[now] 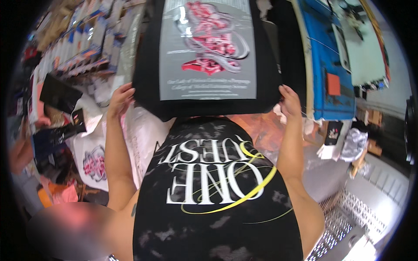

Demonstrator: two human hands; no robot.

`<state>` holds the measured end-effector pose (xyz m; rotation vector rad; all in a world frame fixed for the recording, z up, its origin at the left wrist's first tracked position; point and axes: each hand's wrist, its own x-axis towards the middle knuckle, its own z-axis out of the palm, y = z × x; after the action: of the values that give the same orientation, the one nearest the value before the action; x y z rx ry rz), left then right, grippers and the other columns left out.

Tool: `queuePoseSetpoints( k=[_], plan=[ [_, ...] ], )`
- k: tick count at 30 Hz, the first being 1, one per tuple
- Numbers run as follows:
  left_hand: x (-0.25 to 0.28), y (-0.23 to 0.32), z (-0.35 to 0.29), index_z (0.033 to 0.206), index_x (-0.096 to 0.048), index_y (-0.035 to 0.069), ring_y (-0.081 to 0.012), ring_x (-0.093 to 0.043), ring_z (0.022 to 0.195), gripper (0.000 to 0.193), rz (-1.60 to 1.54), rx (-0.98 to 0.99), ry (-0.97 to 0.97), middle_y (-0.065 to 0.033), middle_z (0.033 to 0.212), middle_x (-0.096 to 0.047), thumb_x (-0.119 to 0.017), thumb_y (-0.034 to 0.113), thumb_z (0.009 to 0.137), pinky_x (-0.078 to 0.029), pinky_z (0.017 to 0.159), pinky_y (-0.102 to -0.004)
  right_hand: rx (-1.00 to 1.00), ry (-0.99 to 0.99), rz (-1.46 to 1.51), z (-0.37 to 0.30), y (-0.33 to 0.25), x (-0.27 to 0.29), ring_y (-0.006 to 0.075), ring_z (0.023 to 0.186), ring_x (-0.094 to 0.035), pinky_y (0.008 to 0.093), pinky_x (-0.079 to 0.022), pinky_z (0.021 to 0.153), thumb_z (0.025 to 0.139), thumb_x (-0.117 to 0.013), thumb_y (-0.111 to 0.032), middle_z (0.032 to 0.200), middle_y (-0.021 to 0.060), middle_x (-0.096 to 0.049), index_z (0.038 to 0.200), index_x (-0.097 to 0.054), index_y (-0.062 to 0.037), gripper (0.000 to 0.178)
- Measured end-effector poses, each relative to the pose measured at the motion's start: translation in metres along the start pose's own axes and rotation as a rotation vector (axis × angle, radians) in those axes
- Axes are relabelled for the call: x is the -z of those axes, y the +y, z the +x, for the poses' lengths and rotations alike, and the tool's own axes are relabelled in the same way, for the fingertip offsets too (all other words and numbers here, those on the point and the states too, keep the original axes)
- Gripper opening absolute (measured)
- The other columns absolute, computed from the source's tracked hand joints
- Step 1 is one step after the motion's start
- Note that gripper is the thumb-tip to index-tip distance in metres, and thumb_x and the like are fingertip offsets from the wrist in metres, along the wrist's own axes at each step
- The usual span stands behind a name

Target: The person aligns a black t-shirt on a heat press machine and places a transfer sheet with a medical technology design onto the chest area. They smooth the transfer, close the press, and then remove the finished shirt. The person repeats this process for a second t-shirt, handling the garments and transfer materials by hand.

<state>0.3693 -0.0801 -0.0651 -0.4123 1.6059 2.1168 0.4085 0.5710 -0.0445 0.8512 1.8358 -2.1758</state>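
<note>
A black shirt [148,74] is spread out flat in front of me, its near hem hanging in a slight sag toward my body. On it lies a glossy grey rectangular print panel [209,85] with a red and silver swirling design and pale lettering. My left hand [121,100] pinches the cloth at its left near corner. At the opposite corner, my right hand [289,101] grips the fabric between thumb and fingers. The shirt's far end runs out of the top of the view.
To the left stand shelves [82,43] packed with boxes, and a white cloth [93,161] bearing a similar red print. A blue table [322,87] with an orange-red square [333,84] is at the right. Another person [19,150] is at the far left. Silvery plastic [356,143] lies at the lower right.
</note>
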Motion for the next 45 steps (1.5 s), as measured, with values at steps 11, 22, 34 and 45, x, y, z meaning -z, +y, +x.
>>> queuePoseSetpoints(
  k=[11,22,34,45],
  plan=[
    [0.001,0.004,-0.003,0.13,-0.058,-0.001,-0.0149,-0.069,0.094,0.043,-0.083,-0.027,-0.018,-0.0076,0.115,-0.07,-0.07,0.007,0.089,-0.054,0.077,-0.0273,0.013,-0.027,0.115,-0.008,-0.002,-0.004,0.0077,0.075,-0.062,0.0239,-0.051,0.067,0.095,-0.067,-0.015,0.089,-0.0014,-0.068,0.107,-0.065,-0.0068,0.014],
    [-0.002,0.004,-0.009,0.12,-0.06,0.004,-0.0145,-0.069,0.092,0.032,-0.118,-0.065,0.015,-0.0069,0.108,-0.07,-0.069,0.002,0.089,-0.055,0.077,-0.0285,0.033,-0.043,0.16,-0.002,0.005,0.001,0.0127,0.084,-0.066,0.0258,-0.053,0.078,0.095,-0.066,-0.012,0.098,0.0058,-0.07,0.112,-0.064,0.0003,0.021],
    [0.012,-0.004,-0.005,0.112,-0.062,0.008,-0.0112,-0.066,0.084,0.025,-0.037,-0.075,0.047,-0.0013,0.097,-0.068,-0.071,0.002,0.089,-0.053,0.073,-0.0258,0.044,-0.011,0.144,0.001,0.007,0.002,0.0134,0.084,-0.067,0.0271,-0.054,0.077,0.094,-0.068,-0.014,0.097,0.0055,-0.071,0.111,-0.065,-0.0001,0.022],
    [-0.142,-0.007,-0.006,0.101,-0.072,0.004,-0.0333,-0.056,0.124,0.018,1.052,-1.005,0.285,-0.0135,0.124,-0.065,-0.07,0.004,0.083,-0.044,0.103,-0.0424,1.032,0.13,-1.112,-0.039,0.013,-0.112,0.0368,0.131,-0.046,0.0468,-0.036,0.109,0.087,-0.071,-0.026,0.137,0.0153,-0.054,0.122,-0.064,-0.0075,0.041]
  ],
)
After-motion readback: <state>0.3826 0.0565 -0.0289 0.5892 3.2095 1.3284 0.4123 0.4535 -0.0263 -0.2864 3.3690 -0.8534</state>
